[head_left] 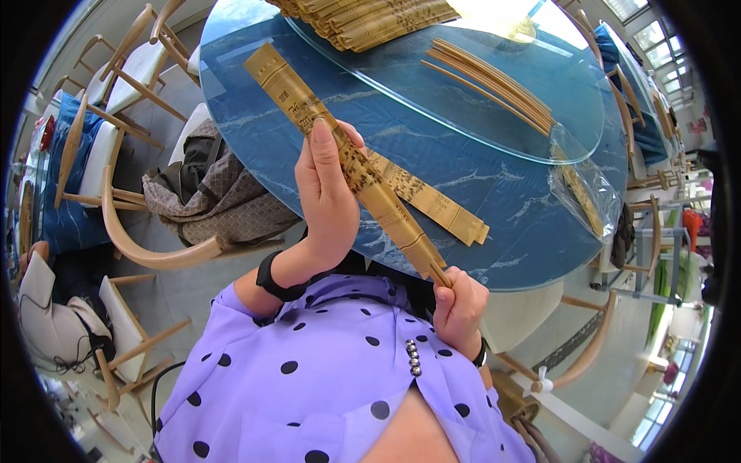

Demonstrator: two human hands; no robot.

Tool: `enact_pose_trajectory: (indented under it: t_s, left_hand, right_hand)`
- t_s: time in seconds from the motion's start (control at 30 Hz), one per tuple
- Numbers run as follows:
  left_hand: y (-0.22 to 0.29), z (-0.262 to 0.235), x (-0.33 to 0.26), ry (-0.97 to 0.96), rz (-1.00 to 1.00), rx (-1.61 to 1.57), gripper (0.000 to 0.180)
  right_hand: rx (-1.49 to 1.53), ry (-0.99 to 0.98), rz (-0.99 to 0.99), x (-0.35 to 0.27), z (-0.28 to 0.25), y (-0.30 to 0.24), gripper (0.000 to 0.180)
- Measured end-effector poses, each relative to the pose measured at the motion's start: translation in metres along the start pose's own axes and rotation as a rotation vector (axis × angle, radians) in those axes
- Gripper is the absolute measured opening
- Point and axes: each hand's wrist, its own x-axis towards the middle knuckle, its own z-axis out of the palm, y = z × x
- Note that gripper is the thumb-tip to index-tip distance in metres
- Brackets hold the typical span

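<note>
A long gold paper chopstick sleeve (390,216) with dark printed patterns slants over the near edge of the round table. My left hand (328,193) is closed around its upper middle, thumb on top. At the sleeve's lower end, my right hand (461,309) pinches the ends of wooden chopsticks (441,275) that stick out of the opening; the rest of them is hidden inside. Beneath the held sleeve, more flat gold sleeves (441,207) lie on the blue marbled tabletop (494,185). Several loose wooden chopsticks (494,86) rest in a bundle on the glass turntable.
A pile of gold sleeves (363,25) is heaped on the glass turntable (590,139) at the far side. To the right, a clear plastic bag (575,181) hangs over the turntable's edge. Wooden chairs (116,193) stand around, one with a patterned brown bag (220,193).
</note>
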Motion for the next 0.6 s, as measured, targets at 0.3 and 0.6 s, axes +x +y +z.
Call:
enact_pose_trajectory:
  t_s: [0.3, 0.6]
  left_hand:
    - [-0.004, -0.001, -0.002, -0.007, 0.008, -0.046, 0.043]
    - [0.001, -0.006, 0.009, -0.051, -0.007, -0.027, 0.038]
  right_hand:
    - [-0.019, 0.033, -0.076, 0.018, 0.003, -0.007, 0.036]
    - [0.067, -0.011, -0.028, 0.015, -0.005, -0.009, 0.025]
